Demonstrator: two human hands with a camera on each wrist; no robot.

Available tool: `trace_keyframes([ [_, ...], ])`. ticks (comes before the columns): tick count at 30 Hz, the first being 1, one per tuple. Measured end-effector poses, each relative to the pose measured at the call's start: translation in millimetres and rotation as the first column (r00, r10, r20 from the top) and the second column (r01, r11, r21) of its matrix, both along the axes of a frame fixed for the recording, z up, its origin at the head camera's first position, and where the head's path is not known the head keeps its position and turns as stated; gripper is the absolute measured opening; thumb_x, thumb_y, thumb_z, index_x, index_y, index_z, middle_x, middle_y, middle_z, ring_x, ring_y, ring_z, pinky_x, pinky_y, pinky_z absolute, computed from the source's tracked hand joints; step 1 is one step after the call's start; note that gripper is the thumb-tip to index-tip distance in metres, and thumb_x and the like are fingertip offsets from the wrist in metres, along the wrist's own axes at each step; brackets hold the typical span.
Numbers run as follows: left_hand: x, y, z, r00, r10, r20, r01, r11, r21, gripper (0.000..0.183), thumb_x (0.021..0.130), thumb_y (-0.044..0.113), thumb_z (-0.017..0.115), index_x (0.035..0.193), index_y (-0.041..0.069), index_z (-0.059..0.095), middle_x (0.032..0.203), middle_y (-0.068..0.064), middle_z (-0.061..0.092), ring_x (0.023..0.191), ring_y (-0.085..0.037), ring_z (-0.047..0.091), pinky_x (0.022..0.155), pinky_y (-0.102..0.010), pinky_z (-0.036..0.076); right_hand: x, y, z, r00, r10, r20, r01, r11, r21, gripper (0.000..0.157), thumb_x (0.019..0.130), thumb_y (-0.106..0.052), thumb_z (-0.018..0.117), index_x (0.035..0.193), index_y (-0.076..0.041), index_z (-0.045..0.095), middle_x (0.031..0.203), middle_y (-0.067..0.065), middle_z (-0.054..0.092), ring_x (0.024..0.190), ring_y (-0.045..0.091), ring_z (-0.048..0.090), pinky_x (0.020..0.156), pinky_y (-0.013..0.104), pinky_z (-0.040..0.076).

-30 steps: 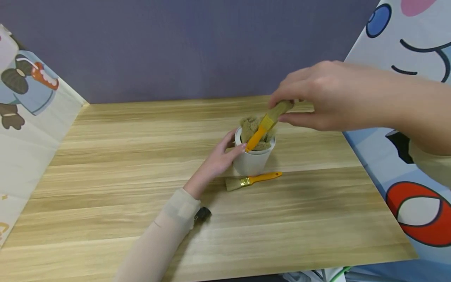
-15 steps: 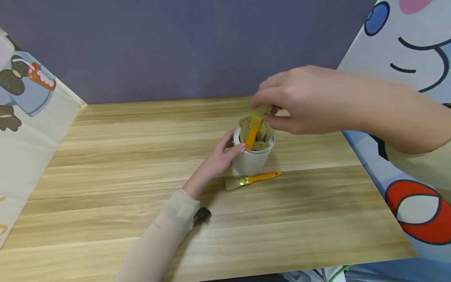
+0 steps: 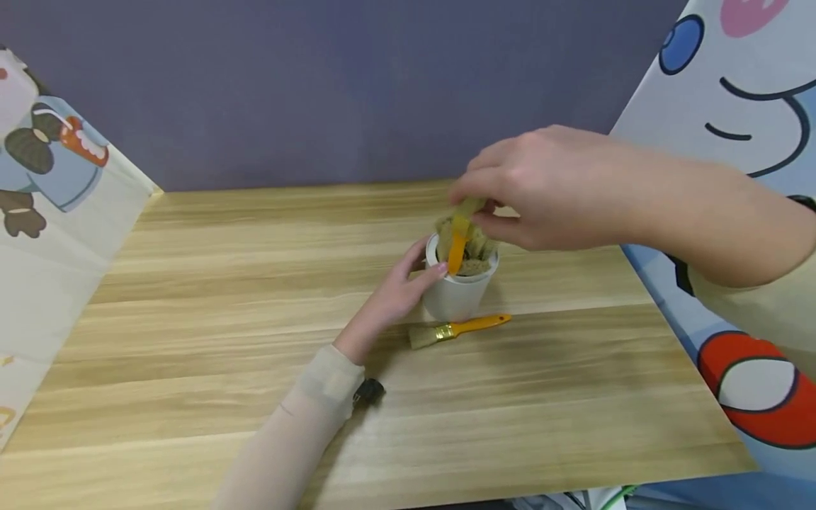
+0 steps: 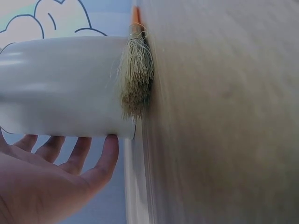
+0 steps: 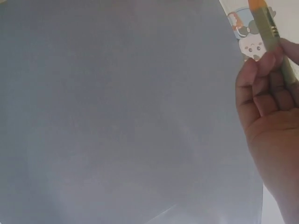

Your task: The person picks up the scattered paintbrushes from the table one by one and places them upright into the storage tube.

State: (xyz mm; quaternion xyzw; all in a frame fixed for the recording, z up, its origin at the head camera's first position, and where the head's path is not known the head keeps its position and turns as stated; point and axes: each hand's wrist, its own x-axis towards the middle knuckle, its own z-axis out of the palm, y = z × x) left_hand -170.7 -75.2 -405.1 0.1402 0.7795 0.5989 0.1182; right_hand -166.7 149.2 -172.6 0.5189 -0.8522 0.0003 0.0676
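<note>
A white cup stands on the table, with several tan bristle heads showing at its mouth. My left hand holds it from the left, thumb at the rim; in the left wrist view its fingertips rest against the cup's wall. Above the cup, my right hand pinches a paintbrush by its bristle end. Its orange handle points down, the tip just inside the near rim. The right wrist view shows the same paintbrush between thumb and fingers. A second paintbrush lies right in front of the cup.
The wooden table meets a grey-purple back panel. Cartoon-printed panels stand at the left and right. A small black object sits at the left cuff. Cables show below the front edge.
My right hand has moved left over the cup, and the paintbrush it pinches now stands steeper. My left hand and the cup keep their places.
</note>
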Motion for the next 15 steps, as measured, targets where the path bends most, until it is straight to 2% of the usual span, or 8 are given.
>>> trace_keyframes([
  [6,-0.7,0.4,-1.2,1.000,-0.002,0.010,0.002,1.000,0.003,0.068,0.107,0.040,0.060,0.168,0.025,0.034,0.163,-0.008,0.050,0.147,-0.035,0.051,0.116,-0.057,0.050,-3.8,2.9,1.2,0.998,0.047,0.048,-0.044,0.997,-0.069,0.026,0.095,-0.008,0.077,0.121,-0.008,0.077,0.108,0.000,0.079,0.083,0.008,0.070,0.073,0.033,0.063],
  [9,-0.7,0.8,-1.4,1.000,0.001,0.005,-0.001,1.000,0.003,0.067,0.108,0.040,0.060,0.167,0.024,0.034,0.163,-0.009,0.050,0.146,-0.035,0.051,0.117,-0.056,0.050,-4.2,4.7,0.1,0.997,0.060,0.050,-0.054,0.993,-0.110,0.025,0.095,-0.007,0.077,0.120,-0.009,0.077,0.109,0.000,0.079,0.083,0.007,0.071,0.072,0.033,0.063],
  [15,0.0,0.4,0.7,1.000,0.008,0.016,-0.008,1.000,-0.009,0.068,0.107,0.043,0.061,0.168,0.028,0.033,0.161,-0.008,0.051,0.145,-0.033,0.051,0.116,-0.055,0.050,-2.4,8.3,-7.2,0.997,0.081,-0.001,-0.080,0.982,-0.170,0.028,0.092,-0.006,0.077,0.119,-0.009,0.077,0.106,0.000,0.079,0.082,0.009,0.072,0.070,0.035,0.063],
])
